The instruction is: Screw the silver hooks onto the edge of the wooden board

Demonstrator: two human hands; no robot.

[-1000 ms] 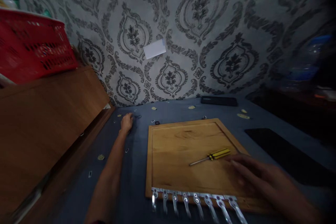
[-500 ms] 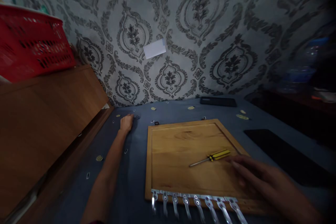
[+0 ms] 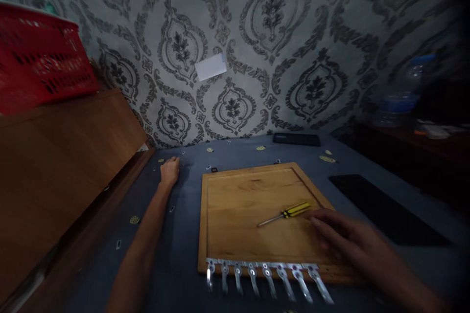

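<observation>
A red basket point(image 3: 47, 61) sits on a wooden cabinet point(image 3: 73, 146) beyond the left edge of the cloth point(image 3: 183, 234). Near the cloth's far left corner rests the left hand point(image 3: 170, 171), fingers curled together; I cannot tell whether they hold anything. The board point(image 3: 235, 234) lies to its right, with eight metal clips point(image 3: 267, 271) in a row along its near edge, overhanging it. On the board, towards its right edge, lies the screwdriver point(image 3: 284, 214), tip pointing left. A black slab point(image 3: 295, 139) lies by the cloth's far edge. The right hand point(image 3: 347, 237) reaches over the board's right edge, its fingers bent, fingertips just beside the handle's end and not wrapped around it; blur hides whether thumb and forefinger meet. A black panel point(image 3: 385, 210) lies near the cloth's right edge, a bottle point(image 3: 398, 100) beyond.
</observation>
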